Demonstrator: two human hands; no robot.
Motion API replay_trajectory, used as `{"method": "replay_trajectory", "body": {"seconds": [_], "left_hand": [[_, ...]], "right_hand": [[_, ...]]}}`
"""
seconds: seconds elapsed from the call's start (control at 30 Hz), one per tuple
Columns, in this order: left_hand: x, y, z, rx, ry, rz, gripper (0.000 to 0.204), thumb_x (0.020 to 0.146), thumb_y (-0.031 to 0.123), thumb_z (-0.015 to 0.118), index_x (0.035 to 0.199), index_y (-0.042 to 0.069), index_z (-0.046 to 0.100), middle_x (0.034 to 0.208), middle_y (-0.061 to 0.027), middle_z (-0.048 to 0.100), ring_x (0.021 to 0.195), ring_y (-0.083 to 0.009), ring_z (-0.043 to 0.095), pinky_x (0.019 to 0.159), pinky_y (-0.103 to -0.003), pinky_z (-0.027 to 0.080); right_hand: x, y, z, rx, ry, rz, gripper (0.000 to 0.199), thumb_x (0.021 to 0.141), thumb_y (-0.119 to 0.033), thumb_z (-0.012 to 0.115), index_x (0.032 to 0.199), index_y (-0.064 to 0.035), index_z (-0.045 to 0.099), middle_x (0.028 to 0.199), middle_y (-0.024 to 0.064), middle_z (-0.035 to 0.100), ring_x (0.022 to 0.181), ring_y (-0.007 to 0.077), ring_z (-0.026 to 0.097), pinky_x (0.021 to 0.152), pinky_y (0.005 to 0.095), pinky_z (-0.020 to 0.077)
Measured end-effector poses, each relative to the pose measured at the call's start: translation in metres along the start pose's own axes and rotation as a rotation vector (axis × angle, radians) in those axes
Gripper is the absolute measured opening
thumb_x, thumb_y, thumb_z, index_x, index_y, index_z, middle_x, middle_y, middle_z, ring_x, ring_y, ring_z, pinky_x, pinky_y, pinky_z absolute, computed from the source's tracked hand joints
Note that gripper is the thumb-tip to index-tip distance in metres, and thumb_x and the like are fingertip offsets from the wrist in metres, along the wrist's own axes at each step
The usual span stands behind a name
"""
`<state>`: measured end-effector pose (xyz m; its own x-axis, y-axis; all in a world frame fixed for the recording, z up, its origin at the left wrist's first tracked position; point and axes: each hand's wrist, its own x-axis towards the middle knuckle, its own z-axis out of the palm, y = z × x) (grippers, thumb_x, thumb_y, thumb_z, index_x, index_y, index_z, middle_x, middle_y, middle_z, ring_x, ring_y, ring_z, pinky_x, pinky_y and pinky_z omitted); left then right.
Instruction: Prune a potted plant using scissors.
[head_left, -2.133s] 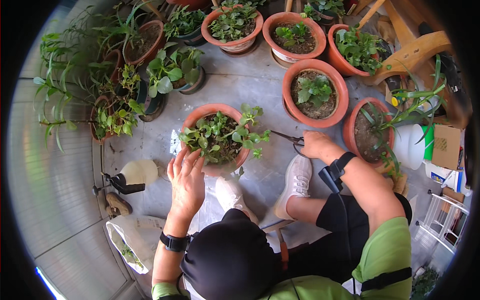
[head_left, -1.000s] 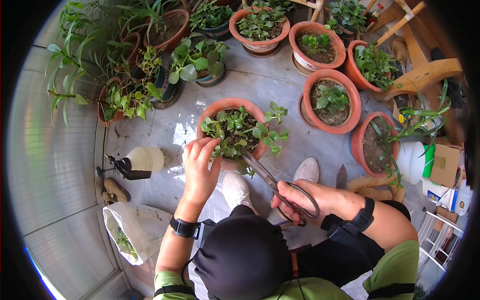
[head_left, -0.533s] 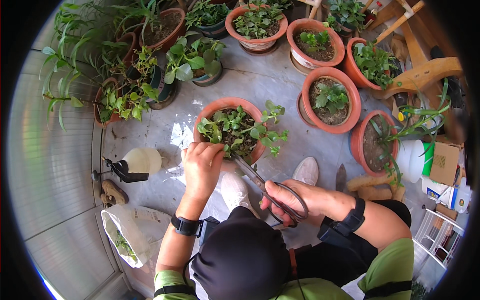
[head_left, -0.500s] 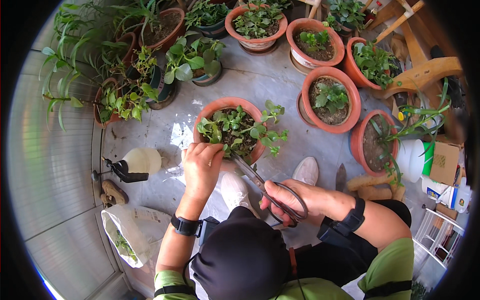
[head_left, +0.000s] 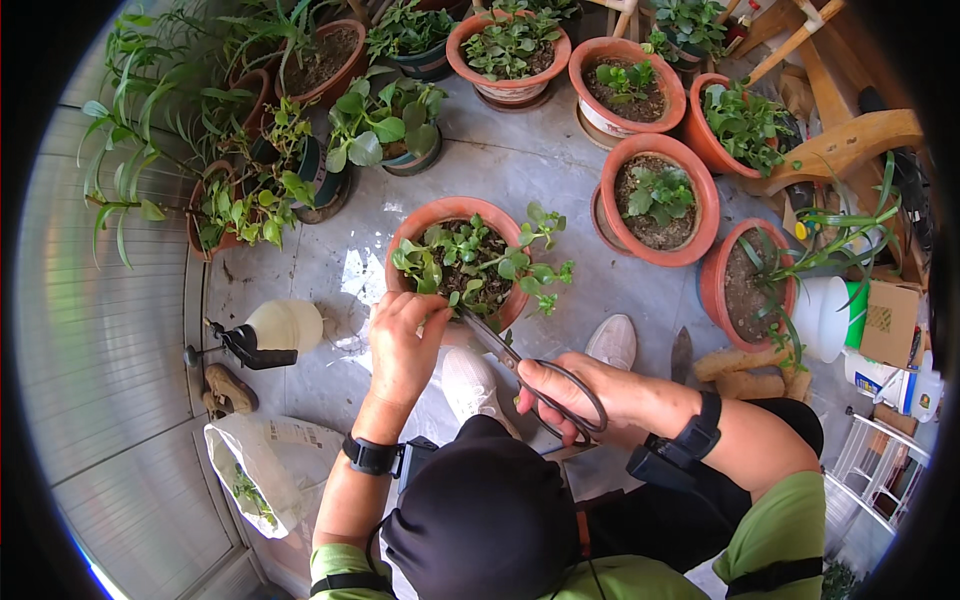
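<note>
A terracotta pot (head_left: 404,222) with a leafy green plant (head_left: 515,264) stands on the floor in front of me. Its stems lean out over the right side. My left hand (head_left: 408,338) is at the pot's near rim, fingers pinched together beside the lower leaves; what lies between the fingertips is hidden. In my right hand (head_left: 585,388) is a pair of dark metal scissors (head_left: 503,350), my fingers through and around the large loop handles. The blades point up and left to the near rim, with their tips close to my left fingertips.
Several potted plants (head_left: 655,245) curve around the far side and right. To the left are a spray bottle (head_left: 283,328), a brown shoe (head_left: 232,388) and a white bag (head_left: 285,450) with green cuttings. A cardboard box (head_left: 888,325) and white rack (head_left: 880,465) stand right.
My right hand and the scissors have shifted slightly left and toward the pot, bringing the blade tips nearer my left fingertips. My left hand has barely moved.
</note>
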<state>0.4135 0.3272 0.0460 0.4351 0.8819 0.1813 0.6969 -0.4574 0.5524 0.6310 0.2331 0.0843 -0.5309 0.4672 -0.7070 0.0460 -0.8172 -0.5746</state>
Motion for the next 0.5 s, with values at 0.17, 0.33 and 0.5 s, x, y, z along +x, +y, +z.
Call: {"method": "replay_trajectory", "body": {"seconds": [0.17, 0.33, 0.5], "left_hand": [[-0.001, 0.000, 0.000, -0.001, -0.004, -0.006, 0.011, 0.069, 0.008, 0.069, 0.079, 0.007, 0.064, 0.075, -0.0061, 0.061, 0.076, -0.0264, 0.056, 0.071, -0.037, 0.042], [-0.006, -0.002, -0.019, -0.107, 0.055, -0.077, 0.012, 0.070, 0.003, 0.068, 0.080, 0.005, 0.062, 0.077, -0.0081, 0.061, 0.076, -0.0271, 0.056, 0.070, -0.037, 0.044], [-0.059, -0.022, -0.086, 0.013, 0.320, -0.186, 0.018, 0.069, -0.009, 0.066, 0.083, 0.001, 0.060, 0.079, -0.0085, 0.058, 0.075, -0.0231, 0.055, 0.070, -0.030, 0.045]], "right_hand": [[-0.003, -0.005, 0.003, -0.038, 0.061, 0.008, 0.069, 0.086, -0.066, 0.038, 0.088, 0.0004, 0.057, 0.057, 0.0004, 0.046, 0.048, 0.0102, 0.051, 0.047, 0.0258, 0.0458], [-0.006, -0.001, 0.002, -0.102, 0.080, 0.039, 0.063, 0.088, -0.060, 0.045, 0.085, 0.0009, 0.058, 0.055, -0.0006, 0.045, 0.046, 0.0092, 0.049, 0.044, 0.0245, 0.0417], [-0.032, 0.008, -0.009, -0.250, 0.122, 0.059, 0.059, 0.088, -0.056, 0.050, 0.083, 0.0020, 0.059, 0.056, 0.0004, 0.049, 0.046, 0.0095, 0.048, 0.043, 0.0250, 0.0389]]}}
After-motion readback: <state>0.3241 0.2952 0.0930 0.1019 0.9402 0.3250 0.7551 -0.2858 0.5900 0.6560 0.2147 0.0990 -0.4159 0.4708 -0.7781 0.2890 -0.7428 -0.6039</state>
